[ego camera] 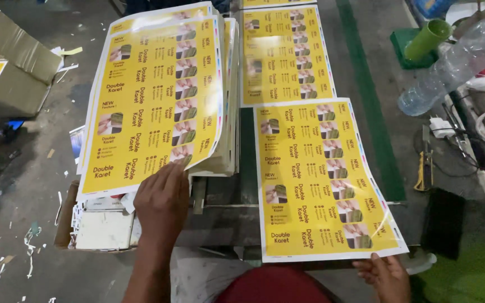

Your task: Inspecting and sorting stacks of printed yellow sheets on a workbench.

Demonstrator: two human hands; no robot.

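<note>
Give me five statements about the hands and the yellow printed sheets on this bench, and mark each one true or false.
1. The left hand rests on the near edge of the stack of yellow sheets. True.
2. The right hand grips the clear plastic bottle. False: it holds the near corner of the single yellow sheet; the bottle lies untouched at the far right.
3. A green cup lies tipped near the bottle. True.
4. The single yellow sheet is folded in half. False: it lies spread out flat.
5. Cardboard boxes stand to the left of the stack. True.
</note>
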